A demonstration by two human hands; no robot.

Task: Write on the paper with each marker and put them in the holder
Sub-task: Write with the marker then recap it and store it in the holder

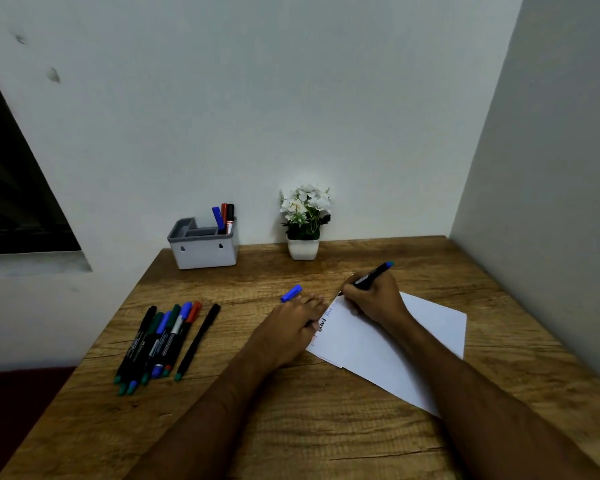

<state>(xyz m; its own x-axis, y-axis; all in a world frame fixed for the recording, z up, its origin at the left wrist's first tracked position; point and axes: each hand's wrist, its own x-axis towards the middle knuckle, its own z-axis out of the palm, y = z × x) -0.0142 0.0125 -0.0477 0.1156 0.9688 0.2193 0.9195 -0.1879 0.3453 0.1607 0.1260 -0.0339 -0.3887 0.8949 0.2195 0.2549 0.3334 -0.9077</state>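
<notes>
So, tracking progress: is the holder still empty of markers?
No, three markers already stand in the right compartment of the grey holder.

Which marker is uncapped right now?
The one in the right hand, a dark marker writing on the paper; its blue cap lies loose on the table.

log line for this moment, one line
right hand: writing with marker on paper | left hand: steadying paper | blue cap: on table | holder: three markers
</notes>
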